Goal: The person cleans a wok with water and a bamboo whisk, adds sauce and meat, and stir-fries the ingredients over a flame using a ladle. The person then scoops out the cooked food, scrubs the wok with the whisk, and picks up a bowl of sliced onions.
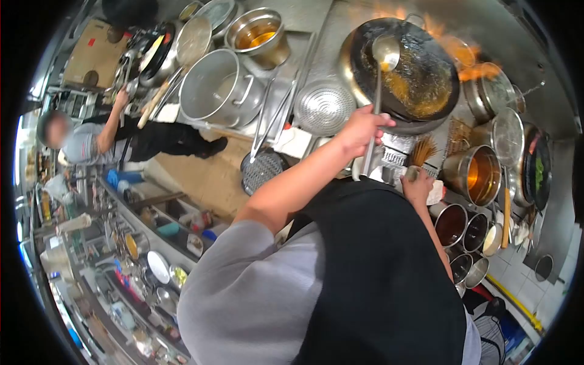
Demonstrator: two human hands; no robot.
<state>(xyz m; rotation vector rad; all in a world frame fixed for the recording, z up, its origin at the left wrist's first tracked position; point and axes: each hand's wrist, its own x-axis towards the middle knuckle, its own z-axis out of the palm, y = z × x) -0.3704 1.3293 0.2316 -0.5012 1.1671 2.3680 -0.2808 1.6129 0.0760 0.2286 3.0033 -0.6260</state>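
My left hand (pixel 364 132) is closed round the long handle of a metal ladle (pixel 387 53), whose bowl is over the wok. The black wok (pixel 426 82) holds bubbling oily liquid, and flames rise along its far side. Lower and to the right, my right hand (pixel 418 187) is wrapped round the base of a bamboo brush (pixel 422 151), its bristles pointing towards the wok. A perforated round strainer (pixel 324 108) lies left of the wok.
Orange liquid fills a metal pot (pixel 479 176) at right, near darker pots (pixel 449 224). Left stand a large empty pot (pixel 210 88) and a pot of oil (pixel 258 36). A co-worker (pixel 91 137) handles utensils at far left. Dishes line the shelves (pixel 140 207).
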